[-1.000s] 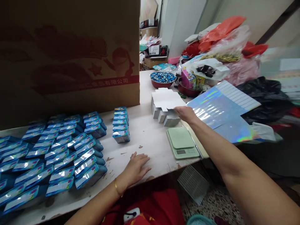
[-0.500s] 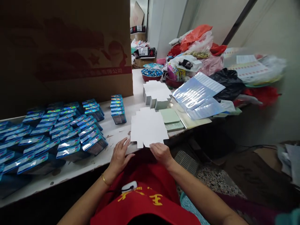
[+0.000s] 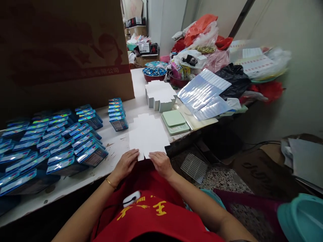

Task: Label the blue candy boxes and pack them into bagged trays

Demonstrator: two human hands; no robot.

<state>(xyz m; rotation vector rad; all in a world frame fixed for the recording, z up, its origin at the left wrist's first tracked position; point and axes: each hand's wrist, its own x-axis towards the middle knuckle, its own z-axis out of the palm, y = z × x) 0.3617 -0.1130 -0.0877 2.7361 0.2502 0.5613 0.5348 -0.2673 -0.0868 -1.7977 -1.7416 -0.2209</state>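
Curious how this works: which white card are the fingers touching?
The separate front card: left fingers and right fingers touch its near edge; the card stack sits farther back, untouched.

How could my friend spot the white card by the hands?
Start at the big brown carton, then look down and right to the front edge of the white table. There, the left hand and right hand touch a white card. Unlike the thick white stack behind it, it looks thin, with both hands on it.
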